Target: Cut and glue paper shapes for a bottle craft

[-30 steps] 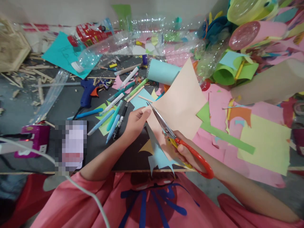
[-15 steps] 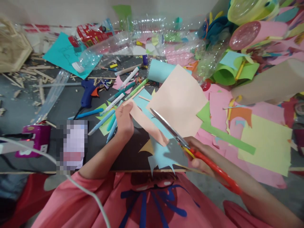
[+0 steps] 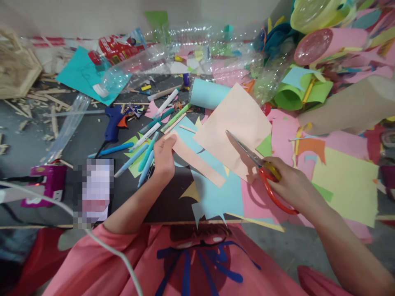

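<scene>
Our left hand (image 3: 164, 156) pinched the peach strip (image 3: 199, 161) by its far end, over the blue paper (image 3: 216, 201); our right hand (image 3: 288, 181) gripped the scissors (image 3: 254, 157), blades together over the peach sheet (image 3: 236, 113). We judged a light pinch and well-lifted blade tips best against creases.

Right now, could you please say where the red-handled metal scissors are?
In the head view, the scissors are right of centre, held in the right hand, blades over the large peach paper sheet.
</scene>
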`<action>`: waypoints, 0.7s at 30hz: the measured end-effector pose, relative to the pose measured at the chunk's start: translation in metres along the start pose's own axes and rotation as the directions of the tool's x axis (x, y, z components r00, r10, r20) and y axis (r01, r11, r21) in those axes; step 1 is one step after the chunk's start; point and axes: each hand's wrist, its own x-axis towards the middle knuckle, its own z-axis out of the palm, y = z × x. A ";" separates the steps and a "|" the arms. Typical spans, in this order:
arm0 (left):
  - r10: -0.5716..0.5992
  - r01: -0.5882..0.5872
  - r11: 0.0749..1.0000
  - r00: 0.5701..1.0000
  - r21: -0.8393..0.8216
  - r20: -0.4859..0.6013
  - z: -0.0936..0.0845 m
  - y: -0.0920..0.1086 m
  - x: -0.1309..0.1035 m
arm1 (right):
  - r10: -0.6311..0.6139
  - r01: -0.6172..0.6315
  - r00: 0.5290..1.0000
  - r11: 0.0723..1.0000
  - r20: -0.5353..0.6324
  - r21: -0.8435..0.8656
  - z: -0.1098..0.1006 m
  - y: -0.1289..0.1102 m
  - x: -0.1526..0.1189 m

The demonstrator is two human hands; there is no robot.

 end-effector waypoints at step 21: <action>0.157 -0.544 0.603 0.798 0.584 0.582 -0.007 -0.001 -0.005 | -0.218 0.197 0.962 0.971 -0.162 -0.133 -0.003 0.032 0.010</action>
